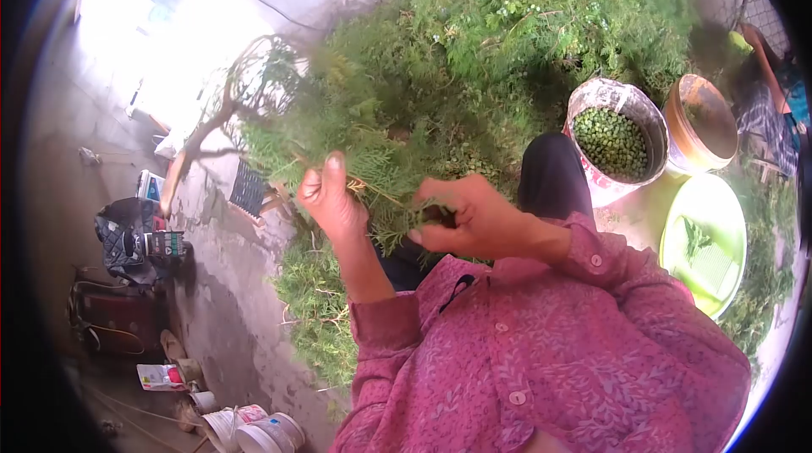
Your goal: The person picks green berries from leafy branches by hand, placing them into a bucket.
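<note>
A leafy evergreen branch with feathery green sprays is held up in front of my body. My left hand is closed around its stem, thumb uppermost. On the right, my right hand has its fingers bent in toward the thumb at the tip of a green sprig; what lies between those fingertips is partly hidden. Behind both hands rises a large heap of cut evergreen branches. A bucket filled with small round green cones stands to the right of my knee.
An orange-rimmed bucket and a pale green basket with a sprig in it are at the right. Another person's arm shows at the far right. At left are a dark bag, a suitcase and white tubs.
</note>
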The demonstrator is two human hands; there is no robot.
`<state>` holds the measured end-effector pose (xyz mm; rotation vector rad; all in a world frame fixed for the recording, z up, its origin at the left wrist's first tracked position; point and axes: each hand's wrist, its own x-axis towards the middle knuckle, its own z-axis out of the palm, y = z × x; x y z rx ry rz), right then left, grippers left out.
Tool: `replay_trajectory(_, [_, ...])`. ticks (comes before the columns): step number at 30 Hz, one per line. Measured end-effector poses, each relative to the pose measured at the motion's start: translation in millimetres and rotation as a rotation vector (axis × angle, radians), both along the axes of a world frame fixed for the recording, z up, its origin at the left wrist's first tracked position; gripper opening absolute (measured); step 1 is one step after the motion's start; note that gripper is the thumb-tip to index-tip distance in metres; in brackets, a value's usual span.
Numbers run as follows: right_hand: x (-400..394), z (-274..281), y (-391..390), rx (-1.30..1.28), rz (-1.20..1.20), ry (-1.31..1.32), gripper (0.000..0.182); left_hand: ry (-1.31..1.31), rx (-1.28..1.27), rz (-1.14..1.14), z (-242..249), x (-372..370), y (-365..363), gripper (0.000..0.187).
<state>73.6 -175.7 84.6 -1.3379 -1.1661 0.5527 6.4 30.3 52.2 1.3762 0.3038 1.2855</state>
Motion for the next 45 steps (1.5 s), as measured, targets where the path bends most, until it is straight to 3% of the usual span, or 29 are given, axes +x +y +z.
replay_trajectory(3, [-7, -13, 4, -0.006, -0.081, -0.146, 0.025, -0.021, -0.113, -0.138, 17, 10, -18, 0.014])
replay_trajectory(5, [-8, -19, 6, -0.113, 0.085, 0.121, 0.031, -0.07, -0.246, -0.193, 22, 14, -25, 0.012])
replay_trajectory(6, [-6, -15, 3, -0.111, 0.084, 0.122, 0.031, -0.069, -0.244, -0.195, 23, 14, -28, 0.012])
replay_trajectory(8, [0, -6, -5, -0.36, 0.352, 0.484, 0.035, -0.064, -0.303, -0.237, 22, 13, -34, 0.018])
replay_trajectory(9, [5, -10, -7, -0.361, 0.353, 0.484, 0.035, -0.064, -0.303, -0.235, 19, 15, -34, 0.018])
replay_trajectory(11, [14, -24, -11, -0.39, 0.45, 0.682, 0.035, -0.056, -0.114, -0.107, 10, 16, -31, 0.019])
replay_trajectory(14, [5, -42, -22, -0.427, 0.365, 0.75, 0.035, -0.157, -0.223, -0.173, 21, 13, -33, 0.02])
replay_trajectory(15, [8, -47, -27, -0.427, 0.364, 0.749, 0.035, -0.113, -0.351, 0.008, 25, 14, -34, 0.019])
replay_trajectory(17, [15, -56, -37, -0.323, 0.337, 0.962, 0.03, -0.137, -0.352, -0.094, 40, 12, -39, 0.01])
replay_trajectory(18, [19, -52, -40, -0.325, 0.339, 0.965, 0.03, -0.154, -0.351, -0.196, 45, 7, -41, 0.012])
replay_trajectory(20, [33, -35, -47, 0.104, 0.058, 0.857, 0.02, -0.083, -0.243, -0.301, 31, -9, -20, 0.011])
replay_trajectory(26, [77, -19, -50, 0.13, -0.035, 0.837, 0.009, -0.069, -0.247, -0.198, 34, -16, -24, 0.014])
replay_trajectory(29, [73, -13, -31, 0.085, 0.016, 0.785, 0.009, 0.017, -0.106, -0.135, 28, -24, -14, 0.015])
replay_trajectory(35, [59, 13, -6, 0.078, 0.154, 0.638, 0.014, 0.131, -0.169, -0.343, 36, -36, -15, 0.016])
replay_trajectory(38, [64, 6, 12, 0.082, 0.065, 0.452, 0.016, 0.119, -0.242, -0.331, 32, -41, -13, 0.016])
replay_trajectory(42, [65, -18, 25, 0.034, 0.061, 0.43, 0.022, 0.007, -0.152, -0.487, 41, -34, -16, 0.017])
replay_trajectory(45, [57, -26, 26, 0.073, 0.23, 0.485, 0.036, 0.003, -0.209, -0.579, 38, -36, -14, 0.016])
